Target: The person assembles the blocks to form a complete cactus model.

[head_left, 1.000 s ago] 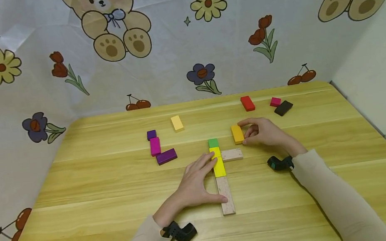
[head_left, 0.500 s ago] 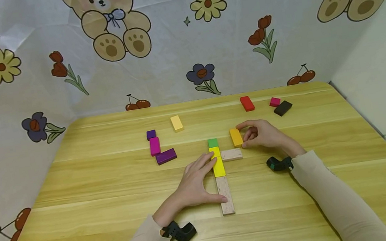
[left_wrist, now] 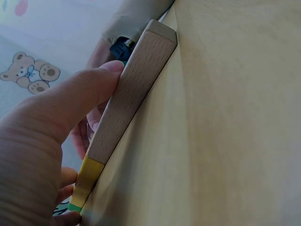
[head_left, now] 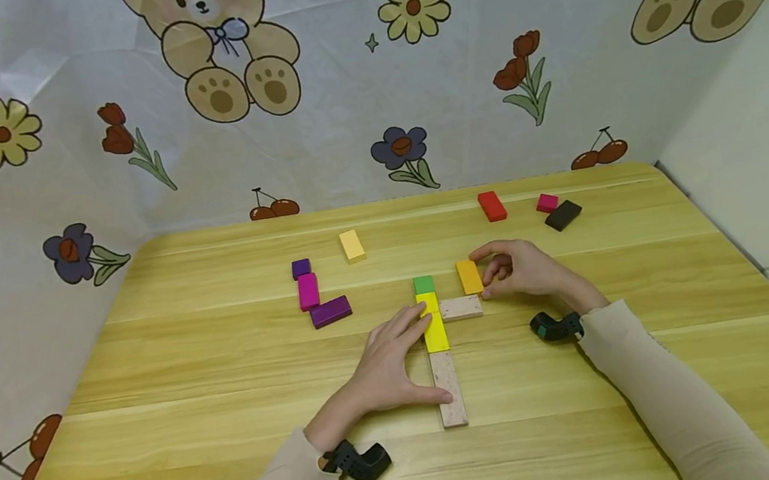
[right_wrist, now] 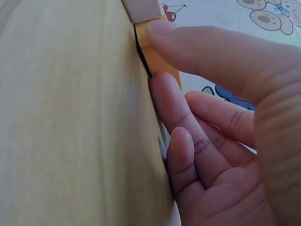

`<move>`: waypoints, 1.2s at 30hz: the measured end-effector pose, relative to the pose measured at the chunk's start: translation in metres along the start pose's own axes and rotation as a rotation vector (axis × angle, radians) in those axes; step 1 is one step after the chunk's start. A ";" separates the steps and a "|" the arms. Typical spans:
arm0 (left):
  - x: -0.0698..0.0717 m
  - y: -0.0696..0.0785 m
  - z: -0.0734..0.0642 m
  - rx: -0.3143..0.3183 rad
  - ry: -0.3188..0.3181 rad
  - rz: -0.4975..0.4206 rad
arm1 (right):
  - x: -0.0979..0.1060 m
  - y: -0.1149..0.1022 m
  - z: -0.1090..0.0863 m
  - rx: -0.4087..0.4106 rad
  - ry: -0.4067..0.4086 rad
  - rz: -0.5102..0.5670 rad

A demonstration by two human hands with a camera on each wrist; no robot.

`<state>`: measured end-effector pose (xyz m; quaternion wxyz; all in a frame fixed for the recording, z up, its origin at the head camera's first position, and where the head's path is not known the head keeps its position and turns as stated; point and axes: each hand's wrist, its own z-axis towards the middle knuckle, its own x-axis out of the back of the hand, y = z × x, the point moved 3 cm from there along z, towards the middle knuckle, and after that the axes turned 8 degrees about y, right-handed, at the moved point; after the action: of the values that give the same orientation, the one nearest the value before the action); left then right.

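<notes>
In the head view, an upright row holds a green block [head_left: 423, 284], yellow blocks [head_left: 436, 336] and a plain wooden block [head_left: 446, 373]. My left hand [head_left: 385, 366] rests on it, fingertips on the yellow part, thumb on the wooden block's edge. A second plain block [head_left: 461, 308] juts right from the row. Just beyond it, my right hand [head_left: 528, 267] holds an orange block [head_left: 468, 277] low at the table, index finger at its far end and thumb at the near end. The right wrist view shows that thumb [right_wrist: 188, 44] over the orange block's near end, close to pale wood.
To the left lie a dark purple cube [head_left: 301, 269], a magenta block [head_left: 308, 291] and a purple block [head_left: 331, 311]. A pale yellow block [head_left: 352, 245] lies farther back. At the back right are a red block [head_left: 492, 206], a pink cube [head_left: 547, 202] and a black block [head_left: 564, 216].
My right hand has slid the orange block a little left and toward me, up to the side plain block's far edge. The left hand and the row have stayed put.
</notes>
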<state>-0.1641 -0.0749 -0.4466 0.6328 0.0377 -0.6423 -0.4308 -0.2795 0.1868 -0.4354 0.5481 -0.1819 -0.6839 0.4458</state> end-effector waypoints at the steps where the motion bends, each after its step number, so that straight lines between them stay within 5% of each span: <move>1: 0.000 0.000 0.000 -0.002 0.002 -0.002 | 0.000 0.000 0.000 -0.002 -0.001 0.003; 20: 0.000 -0.001 0.000 0.011 -0.013 0.001 | 0.000 0.000 0.000 0.020 0.022 0.014; 26: 0.001 -0.001 0.000 0.002 -0.012 0.003 | 0.013 0.003 0.002 0.038 0.145 -0.034; 36: 0.000 -0.002 0.000 0.008 -0.011 0.002 | 0.043 0.010 0.020 -0.093 0.314 -0.121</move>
<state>-0.1654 -0.0758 -0.4482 0.6295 0.0375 -0.6475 -0.4279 -0.3149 0.2156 -0.4182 0.6649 -0.2330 -0.6197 0.3458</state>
